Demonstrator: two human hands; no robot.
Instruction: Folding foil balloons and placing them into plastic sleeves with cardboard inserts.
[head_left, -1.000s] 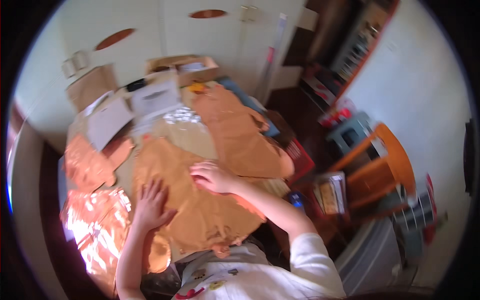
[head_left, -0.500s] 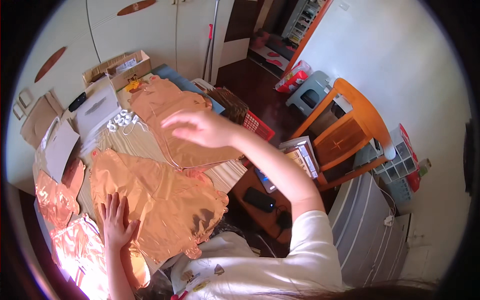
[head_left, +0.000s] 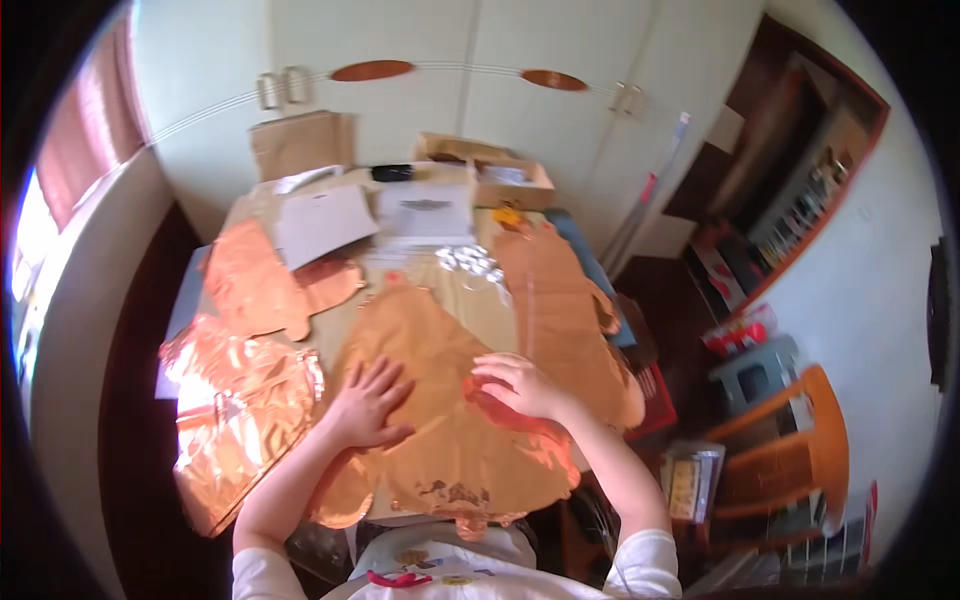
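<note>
Both hands lie flat with fingers spread, clamped on nothing: the left hand [head_left: 368, 405] and right hand [head_left: 520, 385] press the orange foil balloon [head_left: 440, 400] lying at the table's [head_left: 470, 290] near edge. More foil balloons [head_left: 240, 400] crowd the left edge. Hard pressure could crease the foil, or slide it off.

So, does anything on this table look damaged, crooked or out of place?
Nothing looks damaged. Both hands, left hand and right hand, lie flat on a copper foil balloon. Another crinkled foil balloon hangs over the table's left edge, which looks a bit untidy.
</note>
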